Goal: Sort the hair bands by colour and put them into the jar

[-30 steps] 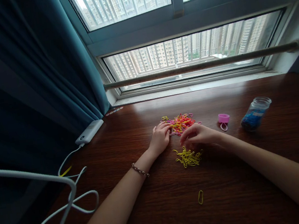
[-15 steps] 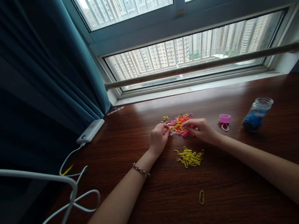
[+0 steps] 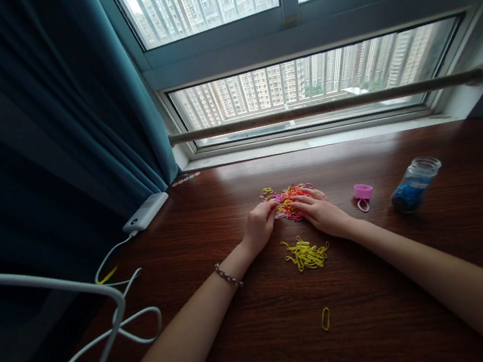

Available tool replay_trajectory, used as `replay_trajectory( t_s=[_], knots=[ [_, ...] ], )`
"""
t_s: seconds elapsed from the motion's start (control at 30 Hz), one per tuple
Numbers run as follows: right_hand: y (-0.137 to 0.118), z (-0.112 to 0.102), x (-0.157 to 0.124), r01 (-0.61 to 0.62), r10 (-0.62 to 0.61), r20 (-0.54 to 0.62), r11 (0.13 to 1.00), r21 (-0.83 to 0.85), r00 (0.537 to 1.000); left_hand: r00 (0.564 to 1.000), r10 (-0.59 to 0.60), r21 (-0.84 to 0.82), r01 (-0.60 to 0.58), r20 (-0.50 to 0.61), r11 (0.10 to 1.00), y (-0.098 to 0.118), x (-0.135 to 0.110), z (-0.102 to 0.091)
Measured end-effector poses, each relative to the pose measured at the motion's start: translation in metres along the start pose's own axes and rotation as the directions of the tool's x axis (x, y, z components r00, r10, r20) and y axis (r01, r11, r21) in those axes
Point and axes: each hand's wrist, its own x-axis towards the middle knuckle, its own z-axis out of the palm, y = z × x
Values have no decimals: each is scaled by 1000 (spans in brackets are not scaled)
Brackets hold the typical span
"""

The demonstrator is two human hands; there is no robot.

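Note:
A mixed pile of small rubber bands [image 3: 290,197], mostly pink, red and yellow, lies on the brown wooden table. At its left edge is my left hand [image 3: 259,225], thumb and fingers pinched together; what is between them is too small to make out. My right hand [image 3: 324,214] rests on the pile's right side, its fingers stretched out and apart over the bands. Closer to me is a heap of yellow rubber bands [image 3: 307,254]. One yellow rubber band [image 3: 326,319] lies alone nearer the front.
To the right stand a pink lid with a loop [image 3: 363,191] and a clear jar [image 3: 415,186] with blue contents. On the left are a white power bank [image 3: 146,212], a white cable [image 3: 118,296] and a blue curtain [image 3: 121,102]. A window with a rail [image 3: 330,106] is behind.
My right hand's fingers have spread and come down flatter on the pile. My left hand stays at the left edge, shifted very slightly right.

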Motion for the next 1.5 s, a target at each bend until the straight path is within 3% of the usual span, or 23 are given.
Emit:
replay_trajectory(
  t_s=[0.2,0.4,0.53,0.67,0.73,0.8,0.9,1.0,1.07,1.17,1.23,1.3,1.37,1.43,1.5],
  knots=[
    [2,3,-1,-33,33,4,999,15,999,1000,-6,6,6,7,1000,2,1,-1],
    [5,1,5,10,35,-191,974,228,981,995,70,-59,-66,73,996,14,2,-6],
    [4,-9,6,-107,257,-285,887,450,923,962,190,-160,-159,199,974,33,-5,-8],
    [7,-14,5,-265,499,-235,737,622,834,871,342,-219,-278,354,935,49,-13,-8],
    [9,-15,5,-284,542,-208,685,671,814,857,373,-238,-302,357,923,50,-14,-9],
    [9,-15,6,-277,538,-173,653,705,825,886,355,-219,-298,300,929,48,-13,-10],
    [3,-19,7,-243,460,-84,606,757,884,965,225,-88,-215,135,973,39,-8,-11],
    [-10,-25,7,-238,294,97,493,837,951,998,62,69,-62,11,996,27,-1,-9],
    [-19,-28,6,-252,146,208,448,858,967,1000,-5,129,3,19,992,20,2,-6],
    [-26,-30,3,-257,-65,332,500,827,941,990,-64,172,41,129,984,14,3,0],
    [-25,-28,2,-232,-113,360,582,779,926,974,-102,197,61,203,978,13,2,3],
    [-19,-25,3,-163,-8,238,704,692,971,958,-136,219,81,252,972,14,1,5],
    [-9,-21,3,-86,113,-20,852,517,993,949,-156,232,93,272,968,15,1,5],
    [0,-17,4,-31,93,-193,952,303,977,947,-159,235,93,280,967,16,1,4],
    [7,-13,4,10,18,-198,990,139,980,947,-157,236,91,281,968,16,1,3]
  ],
)
